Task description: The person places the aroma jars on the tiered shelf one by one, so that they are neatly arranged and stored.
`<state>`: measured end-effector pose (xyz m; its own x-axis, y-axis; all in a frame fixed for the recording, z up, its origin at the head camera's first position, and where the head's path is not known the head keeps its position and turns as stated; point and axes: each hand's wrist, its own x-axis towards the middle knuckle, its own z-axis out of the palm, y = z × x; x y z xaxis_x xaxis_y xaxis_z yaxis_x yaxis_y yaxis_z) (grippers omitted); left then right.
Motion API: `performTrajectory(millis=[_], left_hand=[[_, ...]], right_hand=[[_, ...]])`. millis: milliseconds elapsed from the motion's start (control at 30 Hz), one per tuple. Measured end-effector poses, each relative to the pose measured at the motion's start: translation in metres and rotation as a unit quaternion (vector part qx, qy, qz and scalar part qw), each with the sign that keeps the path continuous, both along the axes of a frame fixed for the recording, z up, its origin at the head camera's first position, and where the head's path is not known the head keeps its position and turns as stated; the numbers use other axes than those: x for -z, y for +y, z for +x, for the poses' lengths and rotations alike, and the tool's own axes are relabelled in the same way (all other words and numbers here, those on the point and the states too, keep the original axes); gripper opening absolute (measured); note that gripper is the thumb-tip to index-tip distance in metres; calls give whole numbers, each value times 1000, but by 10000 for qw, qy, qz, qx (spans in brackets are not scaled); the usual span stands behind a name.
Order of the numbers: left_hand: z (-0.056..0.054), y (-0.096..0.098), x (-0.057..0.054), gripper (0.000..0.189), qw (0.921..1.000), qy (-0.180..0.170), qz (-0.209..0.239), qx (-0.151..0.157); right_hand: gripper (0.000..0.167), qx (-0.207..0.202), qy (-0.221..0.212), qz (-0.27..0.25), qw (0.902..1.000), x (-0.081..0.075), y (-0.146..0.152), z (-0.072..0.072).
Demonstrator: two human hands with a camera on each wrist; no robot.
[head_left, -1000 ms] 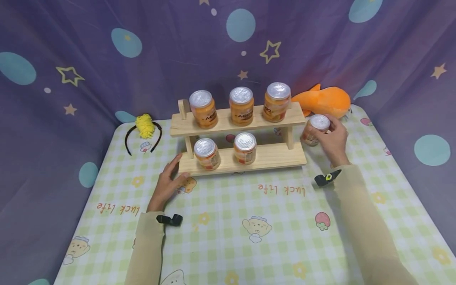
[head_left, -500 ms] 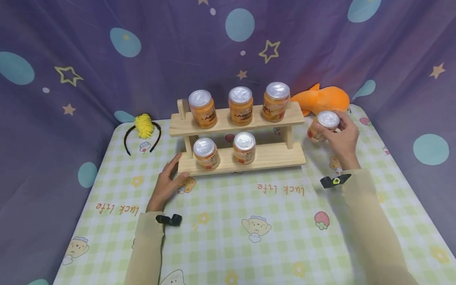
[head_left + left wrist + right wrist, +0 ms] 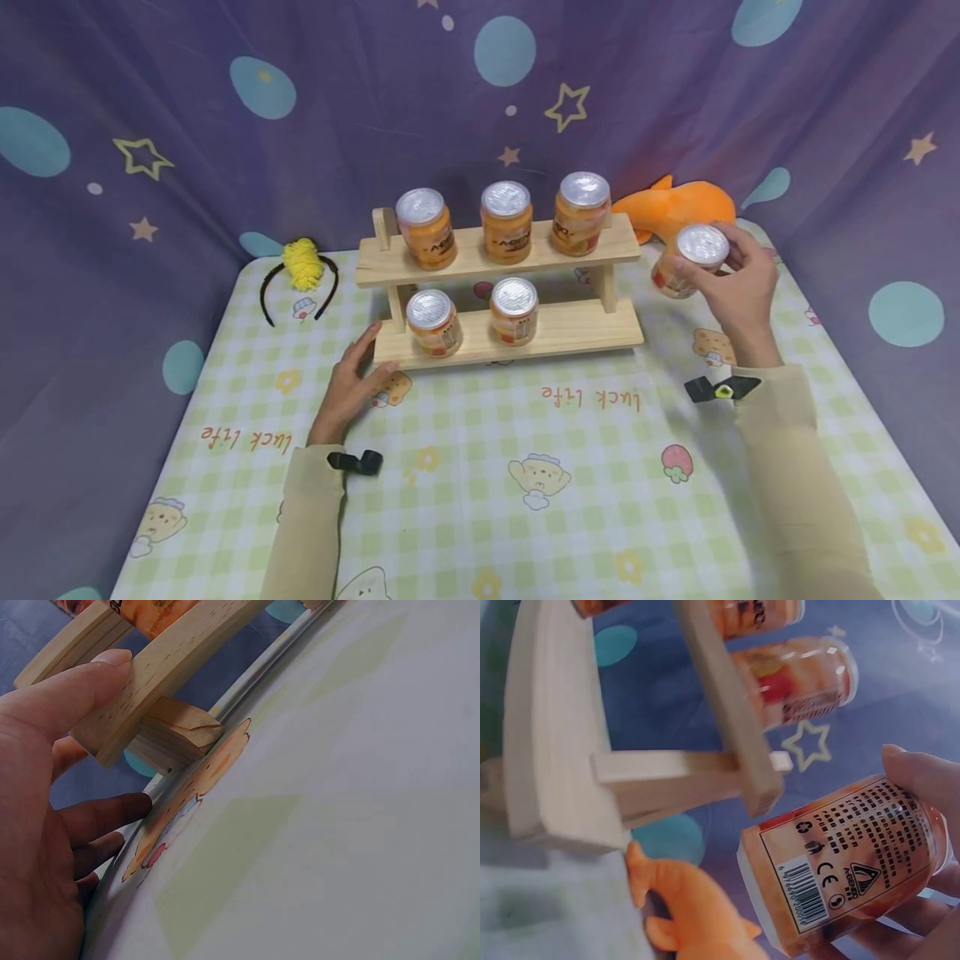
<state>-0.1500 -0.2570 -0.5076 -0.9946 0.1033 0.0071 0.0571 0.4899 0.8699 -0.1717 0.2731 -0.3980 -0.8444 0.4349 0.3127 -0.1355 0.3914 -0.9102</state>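
My right hand (image 3: 742,287) holds an orange-labelled jar (image 3: 678,271) with a silver lid, raised off the table to the right of a two-tier wooden shelf (image 3: 581,327). In the right wrist view the label of this jar (image 3: 840,862), with barcode and printing, faces the camera. My left hand (image 3: 351,387) grips the left end of the lower board, thumb on its front edge and a finger behind it. In the left wrist view the other fingers (image 3: 105,817) lie beside the board. Similar jars stand upright on both tiers: three on top, two on the lower board's left and middle.
An orange plush toy (image 3: 690,204) lies behind the shelf's right end, partly hidden by the raised jar. A dark headband with a yellow pompom (image 3: 303,265) lies at the back left. A checked cloth (image 3: 465,467) covers the table; purple curtains (image 3: 315,167) surround it.
My right hand has lifted the jar from beside the shelf, upward and to the right. My left hand stays on the shelf end, and the jars on the tiers have not moved.
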Motion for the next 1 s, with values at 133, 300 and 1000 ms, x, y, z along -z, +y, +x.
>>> performTrajectory(millis=[133,300,1000], left_hand=[[0,0,-1,75,10000,6,-30,-5],[0,0,-1,75,10000,-9,-31,1],[-1,-1,2,74,9999,-154,-34,-47]], right_hand=[[61,-120,233,41,9996,-9,-5,4],[60,-327,425,176,9984,-16,-12,8],[60,-1248,197,363,9913,-17,-45,13]])
